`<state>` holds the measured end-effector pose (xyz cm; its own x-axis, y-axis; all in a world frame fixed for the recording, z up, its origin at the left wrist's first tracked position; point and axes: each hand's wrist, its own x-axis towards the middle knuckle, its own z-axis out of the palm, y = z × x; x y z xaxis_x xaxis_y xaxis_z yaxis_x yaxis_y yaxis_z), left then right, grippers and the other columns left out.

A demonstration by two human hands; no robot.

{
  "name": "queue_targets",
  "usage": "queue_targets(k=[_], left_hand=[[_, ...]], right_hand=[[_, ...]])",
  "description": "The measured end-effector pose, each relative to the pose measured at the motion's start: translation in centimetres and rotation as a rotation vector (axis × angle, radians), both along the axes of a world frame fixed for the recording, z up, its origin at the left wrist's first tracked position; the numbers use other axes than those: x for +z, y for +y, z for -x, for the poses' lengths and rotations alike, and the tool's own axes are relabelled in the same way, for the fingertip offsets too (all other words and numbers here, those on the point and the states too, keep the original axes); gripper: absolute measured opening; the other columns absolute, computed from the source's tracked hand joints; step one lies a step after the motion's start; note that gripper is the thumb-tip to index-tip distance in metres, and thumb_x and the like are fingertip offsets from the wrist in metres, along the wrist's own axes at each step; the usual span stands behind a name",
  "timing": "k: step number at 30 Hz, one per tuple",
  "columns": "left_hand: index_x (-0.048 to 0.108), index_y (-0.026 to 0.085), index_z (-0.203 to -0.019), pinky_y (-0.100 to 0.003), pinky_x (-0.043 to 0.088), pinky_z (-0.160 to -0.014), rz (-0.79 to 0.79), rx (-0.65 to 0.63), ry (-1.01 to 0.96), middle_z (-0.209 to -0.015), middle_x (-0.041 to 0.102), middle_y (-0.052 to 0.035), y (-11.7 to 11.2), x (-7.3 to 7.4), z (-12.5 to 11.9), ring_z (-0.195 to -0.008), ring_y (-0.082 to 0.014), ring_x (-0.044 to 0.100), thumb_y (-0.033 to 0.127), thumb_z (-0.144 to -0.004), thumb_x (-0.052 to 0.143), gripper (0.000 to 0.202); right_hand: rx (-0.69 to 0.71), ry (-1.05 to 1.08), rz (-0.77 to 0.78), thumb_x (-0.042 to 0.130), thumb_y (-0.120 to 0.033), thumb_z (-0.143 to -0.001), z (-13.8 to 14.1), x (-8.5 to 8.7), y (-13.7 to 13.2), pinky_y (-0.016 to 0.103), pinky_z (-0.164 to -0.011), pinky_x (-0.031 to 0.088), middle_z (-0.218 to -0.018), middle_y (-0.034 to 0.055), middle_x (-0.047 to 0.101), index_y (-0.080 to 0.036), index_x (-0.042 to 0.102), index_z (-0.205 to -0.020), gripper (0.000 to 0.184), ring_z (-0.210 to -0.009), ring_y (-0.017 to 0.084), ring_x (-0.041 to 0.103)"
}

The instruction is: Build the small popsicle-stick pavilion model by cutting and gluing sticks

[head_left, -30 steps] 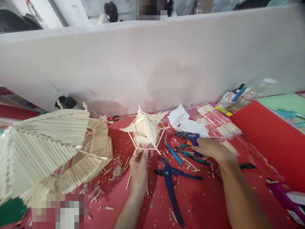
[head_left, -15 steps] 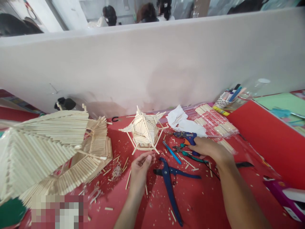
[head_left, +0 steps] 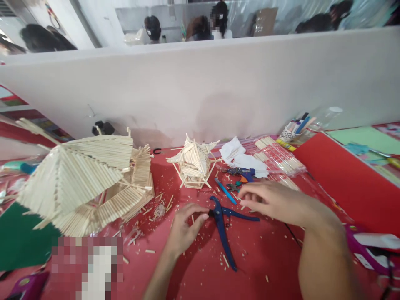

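My left hand (head_left: 185, 229) is open, thumb and index finger apart, its fingertips beside the black jaw of a blue-handled cutter (head_left: 222, 233) lying on the red table. Whether they touch it I cannot tell. My right hand (head_left: 270, 201) hovers with loosely bent, open fingers near small green-handled pliers (head_left: 233, 187), whose handles it covers. Behind it lies a blue glue gun (head_left: 246, 171), partly hidden by the hand. A blue pen (head_left: 225, 191) rests beside the pliers. Farther back stands a small pavilion model (head_left: 195, 162) made of wooden sticks.
A large stick-built model (head_left: 84, 175) fills the left side. White tissue (head_left: 240, 158) and packs of sticks (head_left: 278, 154) lie at the back right, near a pen cup (head_left: 289, 132) and a red board (head_left: 340, 179). Stick scraps litter the table. A white partition (head_left: 200, 91) stands behind.
My right hand has let go of the glue gun and come slightly nearer and left. My left hand has moved from the small model down to the cutter, fingers spreading. The camera view has shifted.
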<state>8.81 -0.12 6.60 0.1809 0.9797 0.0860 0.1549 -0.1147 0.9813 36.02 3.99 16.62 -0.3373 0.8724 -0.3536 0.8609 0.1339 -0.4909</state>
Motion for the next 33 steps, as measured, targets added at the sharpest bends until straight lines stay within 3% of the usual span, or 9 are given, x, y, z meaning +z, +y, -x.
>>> queue_targets(k=[2,4,9,13,21,24,27,30,33], left_hand=[[0.082,0.025,-0.091,-0.034,0.053,-0.082,-0.085,-0.059,0.028,-0.087,0.078,-0.0090,-0.1,0.4,0.3,-0.082,-0.0237,0.071,0.029,-0.085,0.073,0.011],[0.081,0.025,-0.095,-0.035,0.052,-0.084,-0.148,-0.109,0.064,-0.091,0.078,-0.0092,-0.3,0.7,0.6,-0.085,-0.0238,0.071,0.024,-0.088,0.069,0.014],[0.079,0.023,-0.096,-0.032,0.050,-0.082,-0.218,-0.147,0.183,-0.098,0.078,-0.0086,-0.7,0.3,1.0,-0.088,-0.0231,0.070,0.007,-0.082,0.058,0.030],[0.079,0.021,-0.100,-0.031,0.049,-0.082,-0.198,-0.121,0.198,-0.102,0.078,-0.0083,-1.1,-0.5,1.1,-0.088,-0.0231,0.069,0.007,-0.082,0.054,0.034],[0.077,0.015,-0.091,-0.029,0.047,-0.072,-0.105,-0.141,0.112,-0.085,0.077,-0.0059,-1.5,-1.9,0.7,-0.077,-0.0219,0.067,0.014,-0.084,0.052,0.027],[0.077,0.015,-0.084,-0.030,0.048,-0.074,-0.089,-0.119,0.123,-0.080,0.076,-0.0057,-1.2,-2.3,1.0,-0.076,-0.0222,0.066,0.017,-0.083,0.054,0.024],[0.079,0.017,-0.087,-0.034,0.050,-0.081,-0.072,0.000,0.034,-0.086,0.078,-0.0086,-0.6,-2.3,1.6,-0.084,-0.0245,0.068,0.030,-0.083,0.064,0.020],[0.078,0.017,-0.096,-0.034,0.052,-0.081,-0.005,0.128,-0.120,-0.095,0.078,-0.0112,0.0,-2.1,2.0,-0.084,-0.0235,0.070,0.045,-0.078,0.074,0.034],[0.074,0.015,-0.108,-0.033,0.054,-0.081,0.092,0.176,-0.346,-0.110,0.076,-0.0149,0.5,-2.0,1.4,-0.086,-0.0209,0.071,0.053,-0.073,0.080,0.051]], right_hand=[[0.099,0.186,-0.078,0.061,-0.041,-0.094,2.6,0.2,-1.4,0.028,-0.076,0.049,-0.098,0.0035,0.073,-0.028,0.073,-0.101,0.019,-0.081,0.018,0.066],[0.164,0.359,-0.191,0.062,-0.039,-0.095,5.3,-0.7,-2.3,0.028,-0.078,0.051,-0.102,0.0037,0.072,-0.028,0.072,-0.111,0.022,-0.080,0.017,0.065],[0.181,0.557,-0.485,0.063,-0.030,-0.098,9.9,-5.6,-3.4,0.031,-0.086,0.050,-0.100,0.0054,0.071,-0.024,0.075,-0.108,0.017,-0.092,0.019,0.066],[0.114,0.596,-0.614,0.062,-0.029,-0.099,10.8,-8.4,-3.8,0.030,-0.080,0.051,-0.092,0.0049,0.072,-0.023,0.078,-0.096,0.017,-0.085,0.018,0.067],[0.064,0.463,-0.708,0.060,-0.024,-0.099,11.7,-10.5,-4.4,0.029,-0.078,0.047,-0.088,0.0051,0.069,-0.020,0.070,-0.086,0.017,-0.084,0.019,0.065],[0.060,0.443,-0.700,0.059,-0.023,-0.099,11.4,-11.4,-4.3,0.029,-0.076,0.046,-0.088,0.0051,0.068,-0.020,0.068,-0.085,0.017,-0.082,0.019,0.064],[0.069,0.453,-0.648,0.058,-0.022,-0.099,10.5,-11.8,-4.0,0.029,-0.078,0.046,-0.090,0.0051,0.068,-0.020,0.068,-0.086,0.017,-0.083,0.019,0.063],[0.096,0.525,-0.549,0.060,-0.022,-0.097,9.7,-11.5,-4.0,0.030,-0.081,0.046,-0.090,0.0051,0.069,-0.020,0.069,-0.086,0.015,-0.085,0.019,0.063],[0.216,0.627,-0.377,0.063,-0.023,-0.094,9.4,-10.8,-4.4,0.030,-0.083,0.047,-0.088,0.0039,0.072,-0.019,0.072,-0.084,0.014,-0.084,0.019,0.064]])
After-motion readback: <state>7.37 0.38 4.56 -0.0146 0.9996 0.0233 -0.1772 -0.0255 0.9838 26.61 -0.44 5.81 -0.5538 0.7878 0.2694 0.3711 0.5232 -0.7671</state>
